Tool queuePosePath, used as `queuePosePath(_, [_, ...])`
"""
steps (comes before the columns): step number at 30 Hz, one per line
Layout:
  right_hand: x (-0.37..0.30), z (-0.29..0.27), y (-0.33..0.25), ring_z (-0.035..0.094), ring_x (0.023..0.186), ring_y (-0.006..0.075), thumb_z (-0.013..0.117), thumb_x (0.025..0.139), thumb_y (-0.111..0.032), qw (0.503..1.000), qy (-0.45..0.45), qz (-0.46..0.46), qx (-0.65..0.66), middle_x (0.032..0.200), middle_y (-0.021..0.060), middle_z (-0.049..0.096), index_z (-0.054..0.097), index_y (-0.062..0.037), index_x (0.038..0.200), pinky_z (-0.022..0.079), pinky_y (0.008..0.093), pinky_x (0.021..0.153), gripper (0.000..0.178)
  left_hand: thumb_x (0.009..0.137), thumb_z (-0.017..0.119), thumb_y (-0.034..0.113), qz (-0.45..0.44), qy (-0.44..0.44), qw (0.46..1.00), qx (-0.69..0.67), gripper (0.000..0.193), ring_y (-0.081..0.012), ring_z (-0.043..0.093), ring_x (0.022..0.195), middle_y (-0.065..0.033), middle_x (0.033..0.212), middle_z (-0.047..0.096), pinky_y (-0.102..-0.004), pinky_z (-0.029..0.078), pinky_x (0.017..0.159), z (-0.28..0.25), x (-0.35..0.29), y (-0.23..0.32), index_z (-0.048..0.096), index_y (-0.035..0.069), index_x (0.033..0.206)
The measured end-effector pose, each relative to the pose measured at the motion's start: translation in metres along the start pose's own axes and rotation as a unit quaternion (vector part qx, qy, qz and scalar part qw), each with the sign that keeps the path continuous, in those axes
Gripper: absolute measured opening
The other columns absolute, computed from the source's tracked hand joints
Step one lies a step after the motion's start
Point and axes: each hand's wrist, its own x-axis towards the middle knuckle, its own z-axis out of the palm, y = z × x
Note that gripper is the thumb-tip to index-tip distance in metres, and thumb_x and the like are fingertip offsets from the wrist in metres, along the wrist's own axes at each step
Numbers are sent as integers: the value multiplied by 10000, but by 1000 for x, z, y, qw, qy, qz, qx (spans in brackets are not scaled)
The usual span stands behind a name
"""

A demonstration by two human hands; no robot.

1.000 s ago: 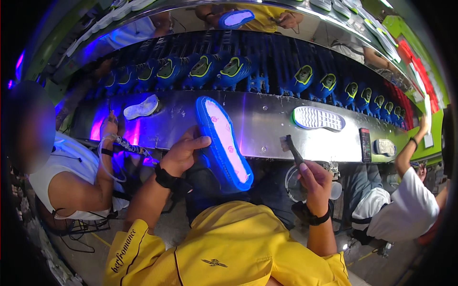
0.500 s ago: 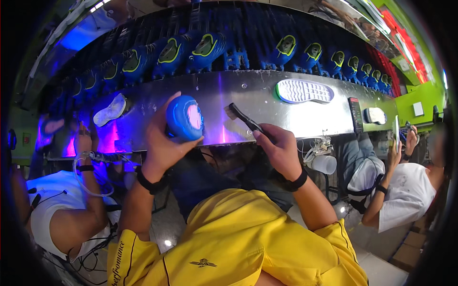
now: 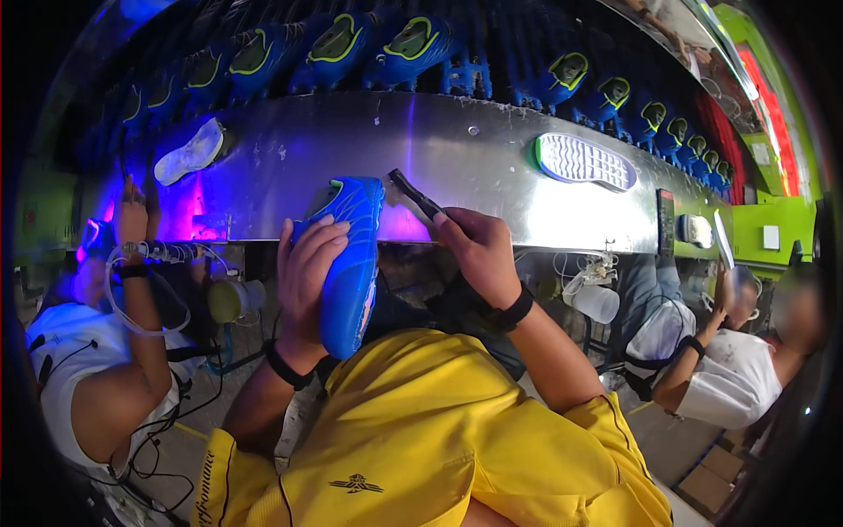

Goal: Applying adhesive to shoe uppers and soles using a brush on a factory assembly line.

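Observation:
A blue shoe upper (image 3: 349, 263) with a yellow-green collar edge is gripped in my left hand (image 3: 309, 285), toe pointing down toward me. Its right side, along the bottom edge, shows a pale pinkish strip. My right hand (image 3: 481, 250) holds a black-handled brush (image 3: 416, 195) whose head lies just right of the shoe upper's heel end; a narrow gap seems to separate them. On the metal bench beyond lie a white sole (image 3: 586, 162) with green at one end, tread up, and another pale sole (image 3: 190, 152) at the left.
A row of blue shoe uppers (image 3: 411, 51) stands along the dark conveyor behind the metal bench (image 3: 342, 145). Co-workers in white shirts sit at the left (image 3: 110, 378) and right (image 3: 729, 373). A white cup (image 3: 597, 303) and tubing hang under the bench edge.
My left hand has turned the shoe upper from end-on to lengthwise, toe down, and lowered it toward me. The brush has shifted slightly left and up. The whole view has tilted somewhat.

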Motion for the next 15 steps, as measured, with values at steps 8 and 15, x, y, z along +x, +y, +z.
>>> queuePosePath(8, [-9,14,-5,576,710,69,703,1048,-235,999,12,23,32,752,11,682,787,29,1133,456,268,649,290,849,846,311,24,2,1000,8,685,-398,586,1368,-156,1398,621,-661,271,1263,7,-10,-6,500,87,1396])
queuePosePath(15, [-11,11,0,610,646,110,724,1024,-251,999,12,2,31,715,87,702,790,27,1097,490,315,617,295,851,838,297,21,10,1000,16,679,-401,597,1347,-164,1381,625,-655,283,1256,10,-10,-6,498,80,1398])
